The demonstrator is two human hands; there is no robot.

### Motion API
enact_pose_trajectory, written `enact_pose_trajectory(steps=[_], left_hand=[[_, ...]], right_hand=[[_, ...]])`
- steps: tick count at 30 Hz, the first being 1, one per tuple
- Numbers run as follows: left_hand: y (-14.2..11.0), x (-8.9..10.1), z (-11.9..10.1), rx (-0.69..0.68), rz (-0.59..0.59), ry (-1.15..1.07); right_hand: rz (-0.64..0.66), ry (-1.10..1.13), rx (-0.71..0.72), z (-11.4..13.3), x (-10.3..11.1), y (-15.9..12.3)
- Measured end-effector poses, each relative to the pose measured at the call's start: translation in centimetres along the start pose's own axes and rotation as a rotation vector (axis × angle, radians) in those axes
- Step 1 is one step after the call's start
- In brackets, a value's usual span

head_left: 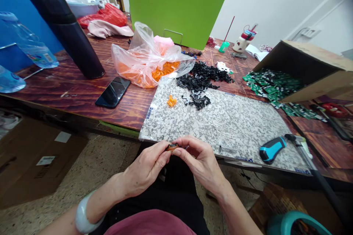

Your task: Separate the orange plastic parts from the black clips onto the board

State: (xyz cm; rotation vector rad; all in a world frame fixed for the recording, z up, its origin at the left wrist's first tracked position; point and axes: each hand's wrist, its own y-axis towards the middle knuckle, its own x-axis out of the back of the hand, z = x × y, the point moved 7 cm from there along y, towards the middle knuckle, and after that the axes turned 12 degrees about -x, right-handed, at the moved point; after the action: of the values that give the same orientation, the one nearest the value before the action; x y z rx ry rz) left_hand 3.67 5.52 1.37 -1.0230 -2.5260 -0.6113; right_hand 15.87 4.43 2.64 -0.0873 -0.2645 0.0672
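Between my two hands, just off the front edge of the speckled board (190,128), is a small orange and black plastic piece (173,147). My left hand (147,163) pinches its left end with thumb and fingers. On the other end, the thumb and fingers of my right hand (200,158) close around it. Fingers cover much of the piece, so its full shape is hidden. Beyond the hands, a few loose orange plastic parts (171,101) lie on the board. A heap of black plastic parts (201,77) spreads behind them.
A clear bag of orange parts (165,69), a phone (113,91) and a dark flask (66,33) stand left. Rightward are a blue-and-black tool handle (272,149), a tipped carton (317,69) spilling green strips (273,84), and a teal bucket (295,222) below.
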Motion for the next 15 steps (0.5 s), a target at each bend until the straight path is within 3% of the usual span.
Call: enact_pose_trajectory(steps=[15], left_hand=[[-0.1,0.3,-1.1,-0.155,0.005,0.060]], right_hand=[[-0.103,-0.103,0.097,1.2,-0.4,-1.6]])
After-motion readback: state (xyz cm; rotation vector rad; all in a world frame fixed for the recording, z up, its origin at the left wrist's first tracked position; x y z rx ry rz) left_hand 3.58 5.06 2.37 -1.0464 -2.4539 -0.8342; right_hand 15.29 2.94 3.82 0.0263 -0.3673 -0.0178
